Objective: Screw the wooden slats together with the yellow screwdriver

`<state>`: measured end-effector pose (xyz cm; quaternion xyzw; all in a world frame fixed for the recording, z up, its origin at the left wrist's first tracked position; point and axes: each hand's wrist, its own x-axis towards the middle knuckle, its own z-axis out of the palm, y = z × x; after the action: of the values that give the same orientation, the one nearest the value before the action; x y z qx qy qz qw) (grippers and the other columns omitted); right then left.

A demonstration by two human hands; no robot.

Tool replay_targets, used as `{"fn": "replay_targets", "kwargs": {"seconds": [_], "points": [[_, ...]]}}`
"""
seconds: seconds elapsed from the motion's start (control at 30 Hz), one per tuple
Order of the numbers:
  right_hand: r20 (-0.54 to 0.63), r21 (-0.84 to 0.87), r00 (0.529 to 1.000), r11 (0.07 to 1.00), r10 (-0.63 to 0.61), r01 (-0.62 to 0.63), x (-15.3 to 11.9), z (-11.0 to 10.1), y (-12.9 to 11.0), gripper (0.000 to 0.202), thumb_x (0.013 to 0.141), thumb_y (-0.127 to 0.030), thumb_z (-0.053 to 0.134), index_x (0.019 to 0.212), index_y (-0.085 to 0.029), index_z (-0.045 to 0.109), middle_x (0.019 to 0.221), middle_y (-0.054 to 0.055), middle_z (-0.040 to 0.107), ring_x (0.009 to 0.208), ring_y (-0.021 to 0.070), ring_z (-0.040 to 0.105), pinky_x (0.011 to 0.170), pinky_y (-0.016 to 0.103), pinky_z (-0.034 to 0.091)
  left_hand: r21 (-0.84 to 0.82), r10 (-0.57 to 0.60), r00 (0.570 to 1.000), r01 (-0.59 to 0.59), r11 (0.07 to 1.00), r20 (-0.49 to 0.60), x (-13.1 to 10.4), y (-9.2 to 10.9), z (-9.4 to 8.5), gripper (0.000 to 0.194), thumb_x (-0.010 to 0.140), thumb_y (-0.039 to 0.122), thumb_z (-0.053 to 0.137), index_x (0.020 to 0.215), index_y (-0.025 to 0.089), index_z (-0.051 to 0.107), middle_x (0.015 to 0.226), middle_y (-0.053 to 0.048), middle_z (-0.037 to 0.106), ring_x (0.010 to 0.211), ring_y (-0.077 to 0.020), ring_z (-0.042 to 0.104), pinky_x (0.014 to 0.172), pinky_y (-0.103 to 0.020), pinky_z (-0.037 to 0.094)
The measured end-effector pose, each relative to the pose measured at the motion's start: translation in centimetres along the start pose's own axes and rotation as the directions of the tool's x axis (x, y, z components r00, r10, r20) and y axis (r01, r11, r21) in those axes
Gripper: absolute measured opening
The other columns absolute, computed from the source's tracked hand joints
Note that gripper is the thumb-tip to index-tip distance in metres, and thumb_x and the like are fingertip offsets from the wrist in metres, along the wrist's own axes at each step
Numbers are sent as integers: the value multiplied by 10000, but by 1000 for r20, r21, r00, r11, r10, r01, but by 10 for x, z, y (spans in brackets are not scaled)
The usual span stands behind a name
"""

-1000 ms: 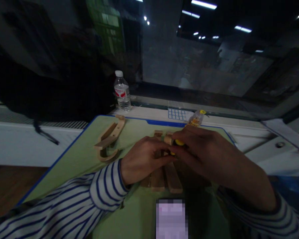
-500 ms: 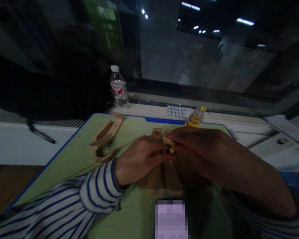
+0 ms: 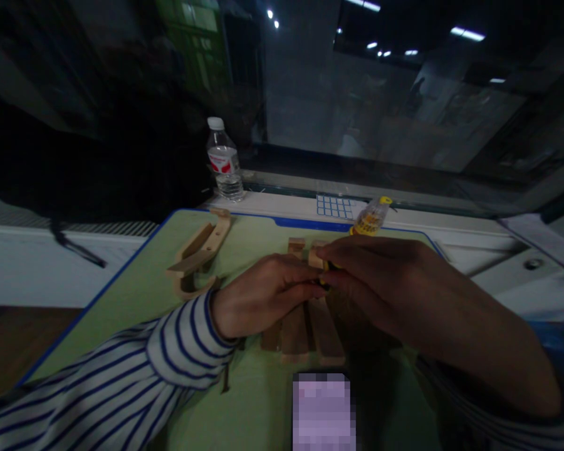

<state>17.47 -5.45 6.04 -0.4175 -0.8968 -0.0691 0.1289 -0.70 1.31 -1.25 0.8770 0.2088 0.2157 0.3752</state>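
My left hand (image 3: pixel 266 294) is closed in a pinch above several wooden slats (image 3: pixel 295 335). My right hand (image 3: pixel 380 275) meets it from the other side, its fingers closed round a small yellow-and-black piece (image 3: pixel 326 275). Most of that piece is hidden by the fingertips, and its kind cannot be made out. What the left fingertips grip is also hidden. The slats lie side by side on the green tabletop (image 3: pixel 258 401), their far ends (image 3: pixel 296 243) showing beyond my hands.
Curved wooden parts (image 3: pixel 197 250) lie at the left. A phone (image 3: pixel 323 410) rests near the front. Behind the table stand a water bottle (image 3: pixel 224 166) and a yellow-capped clear bottle (image 3: pixel 371 216). A small screw-like piece (image 3: pixel 225 379) lies by my left cuff.
The yellow part between my fingers has turned and shows less than before. Both hands stay almost in the same place; the view has shifted slightly.
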Motion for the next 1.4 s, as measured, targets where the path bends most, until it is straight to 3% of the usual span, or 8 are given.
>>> {"fn": "replay_targets", "kwargs": {"seconds": [0.23, 0.4, 0.83, 1.0, 1.2, 1.3, 1.4], "points": [[6, -24, 1000, 1000, 6, -6, 1, 1, -3, 218, 895, -175, 517, 1096, -139, 593, 1029, 86, 684, 881, 201, 650, 769, 319, 513, -45, -38, 999, 39, 998, 17, 1, 3, -2, 212, 905, 225, 479, 921, 216, 690, 1012, 2, 690, 899, -113, 628, 811, -218, 458], [14, -36, 1000, 999, 15, -15, 1, 1, -4, 266, 891, -184, 529, 1151, -141, 572, 1010, 83, 686, 867, 199, 652, 766, 319, 509, -68, -62, 997, 65, 996, 37, 1, 5, -3, 228, 893, 191, 476, 933, 228, 698, 902, 16, 699, 858, -115, 631, 780, -210, 465], [40, -59, 998, 997, 44, -42, 1, 1, -6, 201, 899, -198, 518, 1092, -161, 564, 1001, 66, 673, 847, 213, 648, 756, 343, 507, -124, -28, 999, 33, 992, 39, 0, 1, -1, 236, 900, 169, 471, 990, 224, 682, 1028, 17, 691, 883, -98, 627, 801, -197, 453], [38, -50, 998, 998, 45, -43, 1, 0, -5, 197, 901, -195, 510, 1087, -158, 566, 1002, 72, 675, 868, 222, 648, 757, 346, 505, -61, -27, 1000, 26, 998, -12, -1, 3, -1, 230, 892, 193, 490, 1021, 230, 677, 989, 20, 693, 847, -106, 629, 778, -206, 455], [11, -65, 999, 997, 39, -38, 2, 4, -5, 221, 907, -202, 497, 1109, -149, 571, 973, 62, 687, 835, 222, 654, 713, 342, 512, 82, -23, 985, 37, 996, -170, -1, 11, 0, 189, 820, 306, 613, 962, 215, 698, 837, 24, 698, 770, -122, 616, 722, -224, 441], [5, -47, 999, 998, 33, -33, 1, 5, -5, 230, 906, -236, 502, 1104, -142, 572, 969, 62, 687, 808, 225, 655, 695, 353, 522, 115, -22, 985, 42, 992, -169, -1, 12, 1, 184, 843, 326, 580, 883, 200, 708, 785, 19, 693, 723, -115, 608, 688, -226, 434], [-10, -33, 1000, 999, -20, 20, -2, 1, -4, 372, 901, -240, 510, 1251, -118, 481, 1122, 91, 650, 923, 233, 636, 753, 359, 526, 169, -41, 989, 66, 983, -144, -1, 13, 1, 224, 861, 342, 550, 853, 179, 703, 770, 5, 687, 723, -121, 610, 685, -227, 437]]}}
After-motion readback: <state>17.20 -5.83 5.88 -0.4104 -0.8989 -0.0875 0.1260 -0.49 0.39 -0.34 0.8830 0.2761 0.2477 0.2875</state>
